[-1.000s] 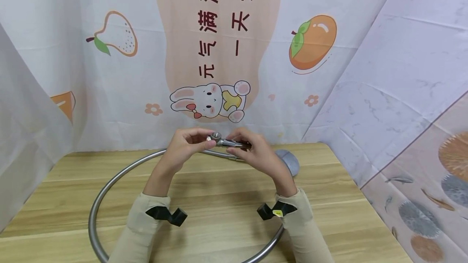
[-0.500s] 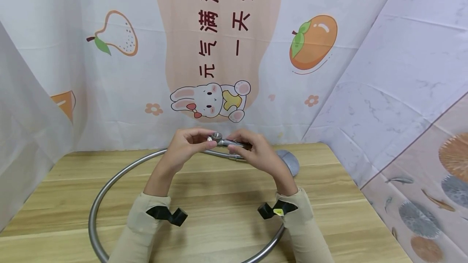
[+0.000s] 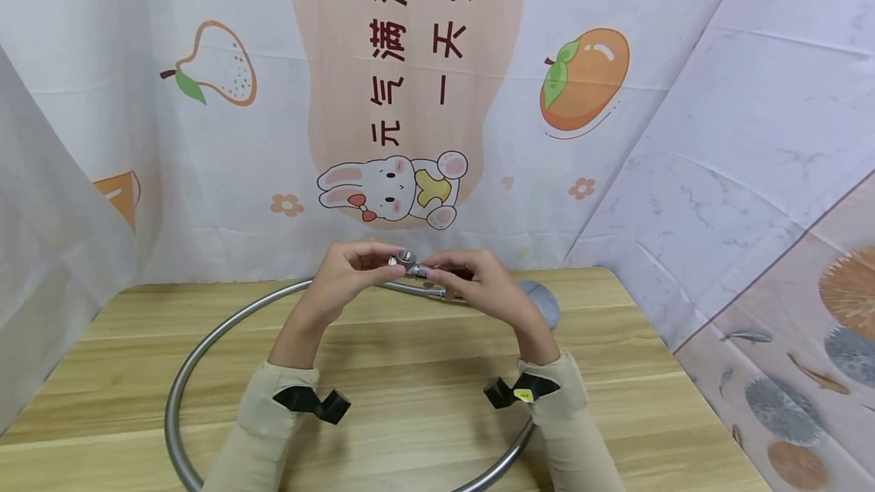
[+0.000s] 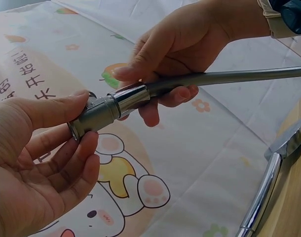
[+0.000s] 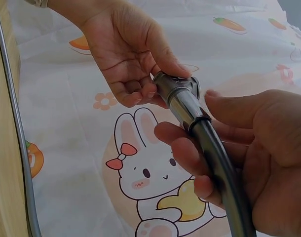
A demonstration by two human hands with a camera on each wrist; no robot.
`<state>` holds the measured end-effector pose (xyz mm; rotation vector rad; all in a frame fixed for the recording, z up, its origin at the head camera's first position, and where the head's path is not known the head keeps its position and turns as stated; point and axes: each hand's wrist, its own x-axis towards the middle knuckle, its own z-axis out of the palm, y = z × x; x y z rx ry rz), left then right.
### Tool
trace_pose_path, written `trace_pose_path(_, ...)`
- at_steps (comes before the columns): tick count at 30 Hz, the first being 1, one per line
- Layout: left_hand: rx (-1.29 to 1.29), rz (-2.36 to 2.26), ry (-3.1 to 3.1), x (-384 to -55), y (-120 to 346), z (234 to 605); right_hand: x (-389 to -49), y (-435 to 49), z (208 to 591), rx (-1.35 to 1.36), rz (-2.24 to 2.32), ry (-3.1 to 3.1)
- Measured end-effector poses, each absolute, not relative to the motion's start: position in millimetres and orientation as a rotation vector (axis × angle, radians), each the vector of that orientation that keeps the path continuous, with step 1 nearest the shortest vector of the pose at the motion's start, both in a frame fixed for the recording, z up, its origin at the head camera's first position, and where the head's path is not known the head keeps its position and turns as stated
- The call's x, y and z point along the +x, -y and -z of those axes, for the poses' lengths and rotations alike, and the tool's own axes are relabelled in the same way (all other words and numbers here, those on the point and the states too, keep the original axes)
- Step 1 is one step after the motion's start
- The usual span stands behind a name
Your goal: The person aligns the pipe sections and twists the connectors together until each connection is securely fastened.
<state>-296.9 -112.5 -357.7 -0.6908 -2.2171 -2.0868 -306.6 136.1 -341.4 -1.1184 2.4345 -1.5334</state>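
Observation:
My left hand (image 3: pixel 345 272) pinches a short metal fitting (image 4: pixel 96 118) between thumb and fingertips, above the far edge of the table. A threaded round opening on the fitting faces up in the head view. Joined to the fitting is the shiny end nut (image 4: pixel 133 98) of a metal shower hose (image 4: pixel 239 75). My right hand (image 3: pixel 488 283) has its fingers curled under the hose just behind that nut. Its thumb (image 5: pixel 219 101) is beside the nut, at the fitting's end. The hose runs back across the right palm in the right wrist view.
The hose makes a wide loop (image 3: pixel 179 386) on the wooden table (image 3: pixel 383 401). A round shower head (image 3: pixel 541 302) lies at the back right, partly behind the right wrist. A printed curtain (image 3: pixel 225 143) hangs directly behind the table.
My right hand's fingers have shifted and loosened around the hose end, with the thumb farther from the nut. My left hand stays in place, still pinching the fitting.

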Motion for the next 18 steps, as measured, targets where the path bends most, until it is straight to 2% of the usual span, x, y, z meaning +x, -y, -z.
trace_pose_path(18, -0.742, 2.085, 2.196, -294.7, 111.5, 355.7, -306.8, -137.4, 340.0, -1.058, 1.567, -2.383)
